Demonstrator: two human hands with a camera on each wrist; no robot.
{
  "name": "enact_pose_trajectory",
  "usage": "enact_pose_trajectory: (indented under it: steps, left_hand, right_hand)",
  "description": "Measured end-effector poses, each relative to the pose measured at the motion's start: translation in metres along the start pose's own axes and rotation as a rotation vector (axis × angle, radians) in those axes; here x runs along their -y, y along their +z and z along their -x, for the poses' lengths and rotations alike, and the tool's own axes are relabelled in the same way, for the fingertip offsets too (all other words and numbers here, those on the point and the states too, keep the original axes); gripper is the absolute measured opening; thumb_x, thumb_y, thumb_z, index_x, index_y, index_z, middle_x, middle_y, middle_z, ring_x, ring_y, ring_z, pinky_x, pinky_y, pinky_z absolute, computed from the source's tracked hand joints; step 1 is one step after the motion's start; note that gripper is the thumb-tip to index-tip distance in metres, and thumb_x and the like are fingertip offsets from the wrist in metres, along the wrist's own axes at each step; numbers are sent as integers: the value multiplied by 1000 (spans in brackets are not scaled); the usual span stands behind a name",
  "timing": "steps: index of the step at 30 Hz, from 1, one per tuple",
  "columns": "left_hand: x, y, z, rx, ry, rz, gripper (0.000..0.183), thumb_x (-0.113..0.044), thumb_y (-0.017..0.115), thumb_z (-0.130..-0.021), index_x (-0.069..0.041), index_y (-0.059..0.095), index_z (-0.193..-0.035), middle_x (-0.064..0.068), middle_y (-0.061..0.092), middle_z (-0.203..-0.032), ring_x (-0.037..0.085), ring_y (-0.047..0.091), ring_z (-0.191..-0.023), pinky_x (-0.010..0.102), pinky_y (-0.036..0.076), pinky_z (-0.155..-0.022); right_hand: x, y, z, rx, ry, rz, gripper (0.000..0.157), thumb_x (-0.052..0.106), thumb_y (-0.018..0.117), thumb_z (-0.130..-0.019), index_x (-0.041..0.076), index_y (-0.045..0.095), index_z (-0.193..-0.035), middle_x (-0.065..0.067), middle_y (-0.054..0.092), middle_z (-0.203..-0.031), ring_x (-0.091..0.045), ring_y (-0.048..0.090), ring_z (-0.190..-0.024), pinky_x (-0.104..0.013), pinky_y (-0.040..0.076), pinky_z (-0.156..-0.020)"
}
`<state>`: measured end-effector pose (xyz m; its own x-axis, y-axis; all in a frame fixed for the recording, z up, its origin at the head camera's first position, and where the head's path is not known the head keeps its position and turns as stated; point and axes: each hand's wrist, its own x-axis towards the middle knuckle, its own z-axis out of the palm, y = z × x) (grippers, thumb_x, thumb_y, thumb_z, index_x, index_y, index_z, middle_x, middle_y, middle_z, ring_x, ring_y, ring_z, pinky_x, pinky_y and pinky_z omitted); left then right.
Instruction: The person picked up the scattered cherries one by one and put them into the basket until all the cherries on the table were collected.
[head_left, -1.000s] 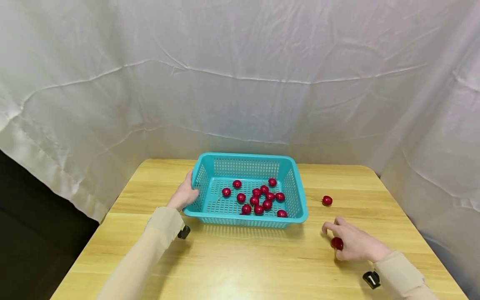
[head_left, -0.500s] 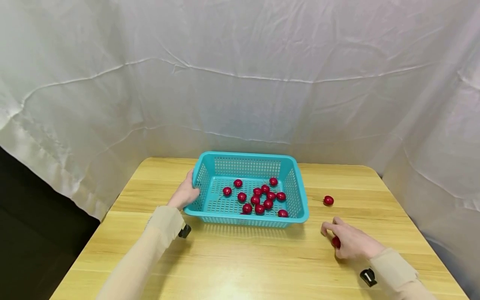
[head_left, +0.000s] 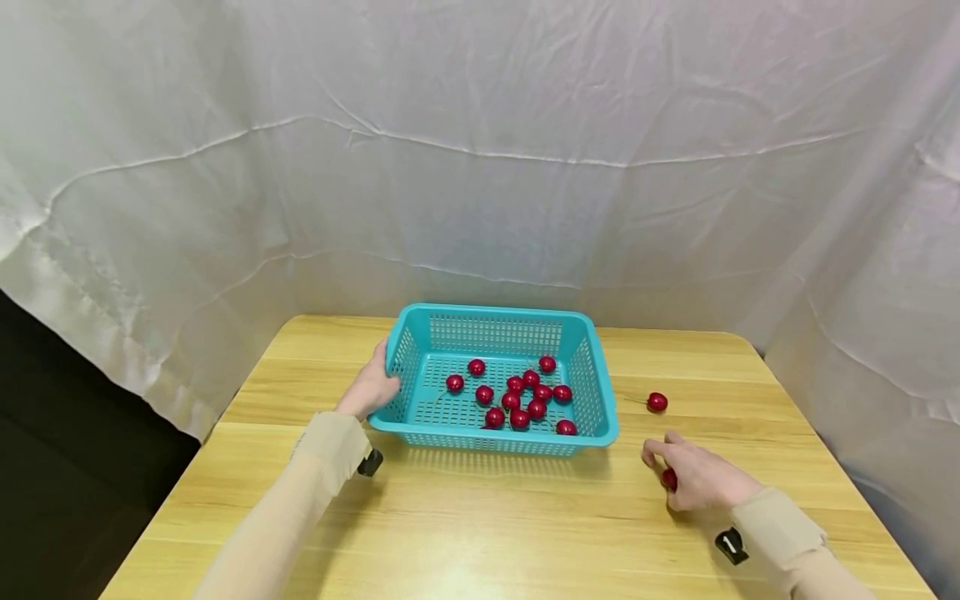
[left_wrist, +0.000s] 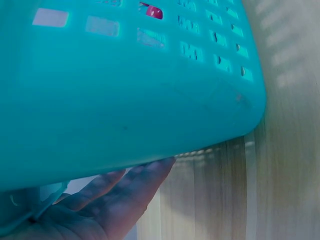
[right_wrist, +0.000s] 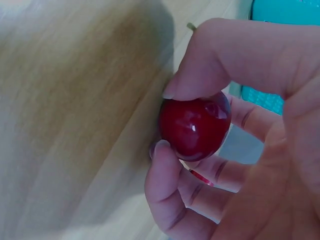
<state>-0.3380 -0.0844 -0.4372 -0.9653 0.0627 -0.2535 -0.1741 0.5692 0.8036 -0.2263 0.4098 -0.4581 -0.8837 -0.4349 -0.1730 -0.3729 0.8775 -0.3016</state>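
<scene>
A turquoise perforated plastic basket (head_left: 491,312) stands in the middle of the table, with several red cherries (head_left: 519,418) spread over its floor. My left hand (head_left: 369,385) grips the basket's left end, thumb over the rim; in the left wrist view its fingers (left_wrist: 145,185) lie along the outside of the basket wall. To the right of the basket, my right hand (head_left: 701,475) pinches a dark red cherry (right_wrist: 192,127) between thumb and a fingertip, low over the wood. Its green stem end shows behind the thumb in the right wrist view.
One loose cherry (head_left: 657,402) with its stem pointing left lies on the wooden table (head_left: 480,517), beyond my right hand. Pale cloth (head_left: 480,208) hangs behind and beside the table. A black area (head_left: 75,450) borders it on the left.
My right hand has shifted slightly left and away from me with the cherry, which is now more covered by the fingers. The left hand and basket stay nearly in place.
</scene>
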Motion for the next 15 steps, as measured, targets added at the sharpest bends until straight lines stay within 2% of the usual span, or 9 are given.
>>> enact_pose_trajectory:
  steps: [8,15]
  left_hand:
    - [1,0,0,-1,-1,-3,84,3,40,-96,-21,-4,-163,25,26,-163,50,35,-145,70,33,-113]
    - [0,0,1,-1,5,-9,82,1,40,-97,-21,-4,-163,26,28,-162,50,38,-143,70,35,-111]
  right_hand:
    - [-1,2,-3,28,54,-2,45,-5,72,-63,21,48,-92,1,42,-86,-12,43,-68,-23,35,-57]
    - [-3,4,-7,-6,33,35,40,-2,73,-64,20,47,-85,3,43,-80,-10,39,-70,-23,32,-60]
